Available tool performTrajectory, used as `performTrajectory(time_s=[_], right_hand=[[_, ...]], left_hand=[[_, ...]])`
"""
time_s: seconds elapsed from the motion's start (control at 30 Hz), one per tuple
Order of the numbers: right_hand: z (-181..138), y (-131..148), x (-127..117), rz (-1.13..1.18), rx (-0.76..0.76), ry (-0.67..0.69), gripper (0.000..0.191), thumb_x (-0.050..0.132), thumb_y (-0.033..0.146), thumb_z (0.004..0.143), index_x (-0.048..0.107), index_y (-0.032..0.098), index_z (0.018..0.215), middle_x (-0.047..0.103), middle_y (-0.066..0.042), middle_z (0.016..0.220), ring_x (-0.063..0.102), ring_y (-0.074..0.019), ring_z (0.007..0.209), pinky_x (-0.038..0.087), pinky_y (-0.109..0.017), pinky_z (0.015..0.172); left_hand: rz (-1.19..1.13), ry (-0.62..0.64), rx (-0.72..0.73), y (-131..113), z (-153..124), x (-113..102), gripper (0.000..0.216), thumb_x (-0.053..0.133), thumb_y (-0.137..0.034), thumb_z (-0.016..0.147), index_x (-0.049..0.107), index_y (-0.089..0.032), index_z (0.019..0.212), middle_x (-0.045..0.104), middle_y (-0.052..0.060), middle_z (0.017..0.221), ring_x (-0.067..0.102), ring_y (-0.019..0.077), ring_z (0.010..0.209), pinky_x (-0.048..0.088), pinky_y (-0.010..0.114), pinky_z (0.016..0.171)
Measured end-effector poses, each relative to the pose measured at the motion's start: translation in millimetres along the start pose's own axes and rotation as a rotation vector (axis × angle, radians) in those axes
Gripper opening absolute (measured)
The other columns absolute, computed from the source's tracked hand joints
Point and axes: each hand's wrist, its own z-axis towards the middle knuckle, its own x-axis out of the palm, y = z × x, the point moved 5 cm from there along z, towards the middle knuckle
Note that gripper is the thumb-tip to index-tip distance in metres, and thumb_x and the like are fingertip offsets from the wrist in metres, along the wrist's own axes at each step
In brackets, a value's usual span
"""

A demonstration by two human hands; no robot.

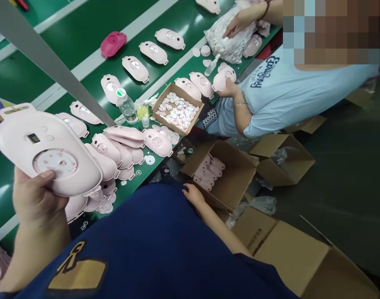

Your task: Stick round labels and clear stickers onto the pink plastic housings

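My left hand grips a pale pink oval plastic casing, raised at the left with its face toward me. My thumb lies across the round clear window in it; a small dark display and two round buttons show above. At my waist, beside the hem of my dark blue shirt, my right hand hangs with its fingers loosely bent and partly apart; I see nothing in it. Just beyond that hand is an open cardboard box holding several pink pieces. Similar casings lie piled on the green bench by my left hand.
A grey post slants across the bench. A clear bottle stands near a small carton of printed pieces. To the right, a co-worker's hand holds another casing; their other hand is at a full plastic bag. Cartons stand on the floor.
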Motion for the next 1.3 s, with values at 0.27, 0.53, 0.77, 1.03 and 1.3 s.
performTrajectory(time_s=[0.27, 0.53, 0.77, 1.03, 1.3], right_hand=[[59, 23, -108, 0.852, -0.106, -0.069, 0.019, 0.057, 0.04, 0.08, 0.062, 0.021, 0.079, 0.067, -0.002, 0.079, 0.059, -0.0149, 0.07, 0.05, -0.032, 0.073], [69, 91, -172, 1.227, -0.265, 0.236, 0.005, 0.068, 0.023, 0.063, 0.064, 0.022, 0.065, 0.064, 0.002, 0.067, 0.052, -0.0117, 0.062, 0.043, -0.028, 0.062], [69, 131, -192, 1.338, -0.223, 0.445, 0.011, 0.079, 0.023, 0.062, 0.069, 0.024, 0.065, 0.067, 0.003, 0.066, 0.057, -0.0112, 0.064, 0.052, -0.031, 0.074], [67, 175, -199, 1.335, -0.086, 0.833, 0.029, 0.091, 0.032, 0.061, 0.078, 0.024, 0.086, 0.075, 0.0, 0.084, 0.065, -0.0134, 0.078, 0.053, -0.031, 0.081], [73, 205, -180, 1.375, -0.065, 0.91, 0.015, 0.08, 0.019, 0.062, 0.066, 0.023, 0.063, 0.059, 0.006, 0.063, 0.052, -0.0089, 0.065, 0.048, -0.024, 0.07]], left_hand=[[0.011, -0.244, -0.007, 7, -28, 36, 0.049, 0.063, -0.012, 0.04, 0.067, -0.017, 0.088, 0.073, 0.002, 0.092, 0.064, 0.0247, 0.096, 0.046, 0.043, 0.106], [0.033, -0.457, -0.005, -4, -76, 51, 0.042, 0.067, -0.011, 0.043, 0.069, -0.017, 0.084, 0.077, 0.0, 0.089, 0.066, 0.0214, 0.093, 0.051, 0.033, 0.095], [0.057, -0.605, 0.021, -10, -99, 49, 0.041, 0.064, -0.007, 0.042, 0.07, -0.016, 0.082, 0.078, 0.002, 0.101, 0.068, 0.0242, 0.098, 0.051, 0.037, 0.099], [0.093, -0.78, -0.051, -7, -116, 38, 0.043, 0.066, -0.009, 0.043, 0.07, -0.017, 0.086, 0.078, -0.001, 0.086, 0.067, 0.0195, 0.083, 0.054, 0.03, 0.085], [0.044, -0.887, -0.119, -5, -128, 20, 0.047, 0.071, -0.009, 0.043, 0.07, -0.017, 0.09, 0.076, 0.0, 0.09, 0.064, 0.0201, 0.092, 0.053, 0.028, 0.081]])
